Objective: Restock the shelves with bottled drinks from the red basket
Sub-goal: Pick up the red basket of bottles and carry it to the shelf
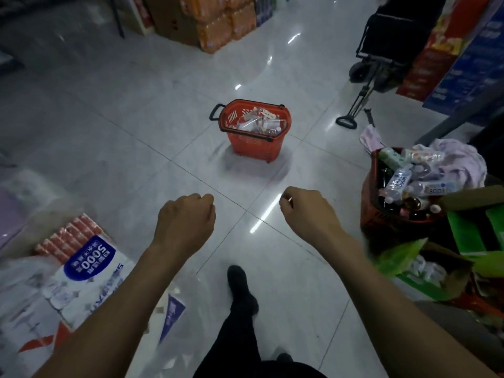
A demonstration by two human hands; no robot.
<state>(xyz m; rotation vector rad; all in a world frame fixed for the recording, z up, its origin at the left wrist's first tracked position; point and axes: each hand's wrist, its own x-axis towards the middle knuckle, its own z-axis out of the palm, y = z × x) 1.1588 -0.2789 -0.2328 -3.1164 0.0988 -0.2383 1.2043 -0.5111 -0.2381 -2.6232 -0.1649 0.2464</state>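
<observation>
Both hands, left hand and right hand, have fingers curled closed on nothing. The red basket stands on the floor, well beyond the fingers (bottles inside). Risk: the glossy floor may cause a slip during approach.

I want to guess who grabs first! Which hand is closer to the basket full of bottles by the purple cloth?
The right hand. It hangs just left of that bottle basket; the left hand is farther left, across the floor.

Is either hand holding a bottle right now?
No. The left hand and the right hand are both loosely curled and hold no bottle, well short of the red basket on the floor ahead.
</observation>
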